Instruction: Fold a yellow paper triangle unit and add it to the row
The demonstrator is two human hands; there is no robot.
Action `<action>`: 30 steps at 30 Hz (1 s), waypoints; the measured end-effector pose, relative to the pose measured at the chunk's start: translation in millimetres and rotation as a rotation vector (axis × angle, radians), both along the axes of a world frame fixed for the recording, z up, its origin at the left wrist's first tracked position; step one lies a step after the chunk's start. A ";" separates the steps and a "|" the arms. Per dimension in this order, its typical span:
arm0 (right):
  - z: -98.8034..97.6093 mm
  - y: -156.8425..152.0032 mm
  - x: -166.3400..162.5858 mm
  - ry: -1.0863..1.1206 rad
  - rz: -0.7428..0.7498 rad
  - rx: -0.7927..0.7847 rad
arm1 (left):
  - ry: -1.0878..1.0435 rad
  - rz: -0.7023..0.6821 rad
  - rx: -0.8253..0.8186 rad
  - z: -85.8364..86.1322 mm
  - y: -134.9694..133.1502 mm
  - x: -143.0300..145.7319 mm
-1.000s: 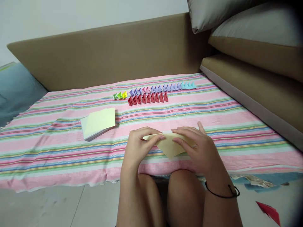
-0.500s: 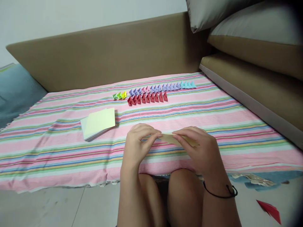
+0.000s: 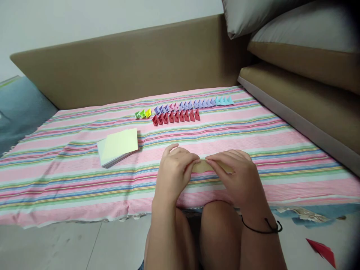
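Note:
A strip of folded yellow paper (image 3: 200,167) is held up above the striped cloth, between my two hands. My left hand (image 3: 176,170) pinches its top edge near the left end, thumb against forefinger. On the other side my right hand (image 3: 236,170) pinches the same edge, its fingers covering the right part of the paper. The fingertips of both hands are close together along the fold. A stack of pale yellow paper sheets (image 3: 119,145) lies to the left of my left hand.
Beyond my hands stand a row of red folded paper pieces (image 3: 176,117), a row of purple ones (image 3: 201,104) and a few green and yellow ones (image 3: 143,113). A red folded paper (image 3: 321,252) lies on the floor at right. Cushions (image 3: 300,101) are piled at right.
My left hand has slid right along the paper's top edge, nearer to my right hand, and its forefinger has lifted a little. My right hand has barely moved.

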State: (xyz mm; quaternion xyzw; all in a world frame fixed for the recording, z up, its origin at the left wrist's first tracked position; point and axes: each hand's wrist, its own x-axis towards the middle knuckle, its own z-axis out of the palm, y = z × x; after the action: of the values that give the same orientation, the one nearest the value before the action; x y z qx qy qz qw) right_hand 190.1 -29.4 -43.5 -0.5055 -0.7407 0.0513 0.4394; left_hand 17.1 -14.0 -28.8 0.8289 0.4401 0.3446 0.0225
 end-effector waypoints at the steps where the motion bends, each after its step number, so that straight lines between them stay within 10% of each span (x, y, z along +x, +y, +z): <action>1: 0.4 -0.2 -0.1 0.000 0.010 -0.005 | 0.001 -0.005 0.001 0.5 -0.3 0.4; 22: -4.9 -4.8 37.8 0.066 -0.296 0.129 | 0.007 0.116 0.061 -0.8 0.8 -11.9; 30: 5.4 -1.1 1.7 -0.001 -0.046 0.050 | -0.034 0.024 0.004 2.5 -0.3 -2.0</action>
State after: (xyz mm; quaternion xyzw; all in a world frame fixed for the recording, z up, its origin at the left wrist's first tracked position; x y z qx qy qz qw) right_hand 191.8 -30.5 -38.1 -0.5114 -0.7301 0.0224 0.4526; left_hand 15.1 -14.3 -26.2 0.8177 0.4487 0.3598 0.0244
